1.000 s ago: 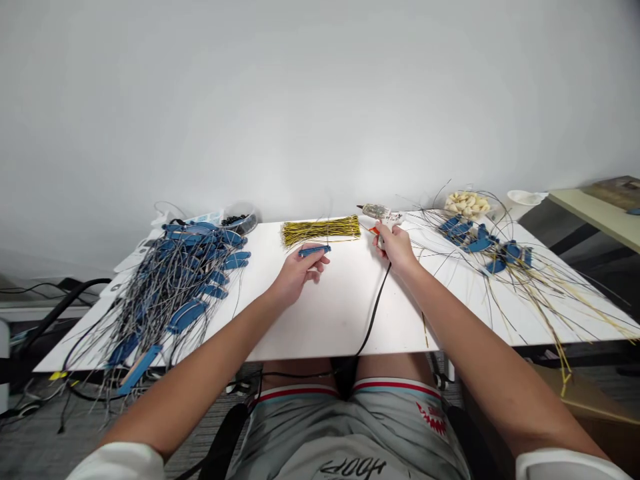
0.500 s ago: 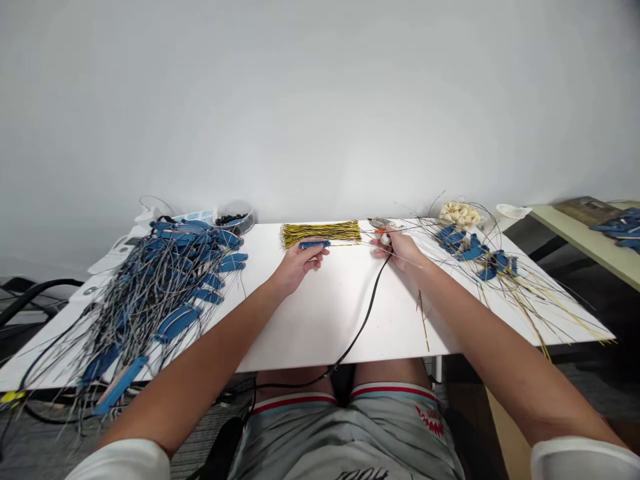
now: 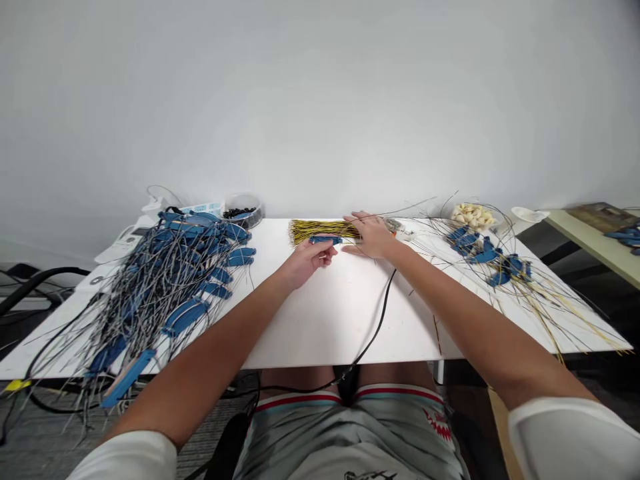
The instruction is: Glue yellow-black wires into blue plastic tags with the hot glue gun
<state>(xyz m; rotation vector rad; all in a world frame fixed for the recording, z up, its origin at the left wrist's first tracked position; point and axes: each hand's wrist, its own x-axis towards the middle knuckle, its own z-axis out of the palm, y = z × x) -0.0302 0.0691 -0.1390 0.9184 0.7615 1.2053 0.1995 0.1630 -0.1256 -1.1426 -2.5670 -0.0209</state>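
Note:
My left hand [image 3: 311, 260] is closed on a small blue curved piece [image 3: 326, 239], pinched between thumb and fingers just in front of the wire bundle. The bundle of yellow-and-black wires [image 3: 307, 229] lies flat along the back of the white table. Over its right end, my right hand [image 3: 373, 237] reaches with fingers apart, touching or just above the wires. Behind that hand lies a partly hidden tool with an orange part [image 3: 393, 234]. A black cable [image 3: 381, 313] runs from near the right wrist down over the table's front edge.
A tangled heap of blue pieces with grey wires [image 3: 170, 280] covers the table's left side. More blue wired pieces [image 3: 485, 252] lie at right. A tub of black parts [image 3: 243, 212] and a bowl of cream-coloured parts [image 3: 473, 217] stand at the back.
My right hand has let go of the corded tool and moved left onto the wire bundle, its fingers now spread. My left hand still holds the blue piece.

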